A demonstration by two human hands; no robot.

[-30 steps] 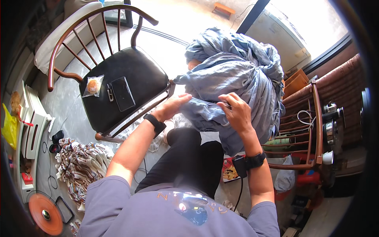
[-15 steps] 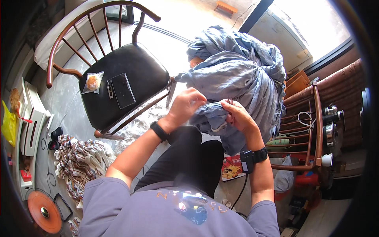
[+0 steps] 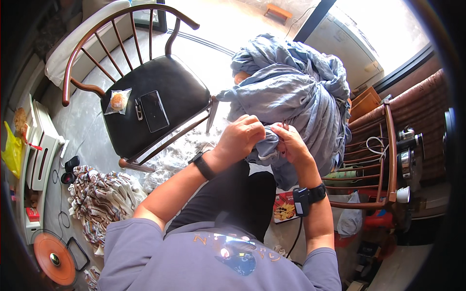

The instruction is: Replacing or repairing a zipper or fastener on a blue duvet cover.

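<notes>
Your left hand (image 3: 241, 136) is closed around a fold of the blue-grey cloth (image 3: 291, 92); your right hand (image 3: 290, 143) pinches the same fold, fingers curled tight, the two hands nearly touching. The cloth lies heaped just right of the black-seated wooden chair (image 3: 145, 102) (its bulk piled beyond your hands). On that chair's seat rest a dark phone (image 3: 154, 111) and a wrapped snack (image 3: 117, 101), side by side.
</notes>
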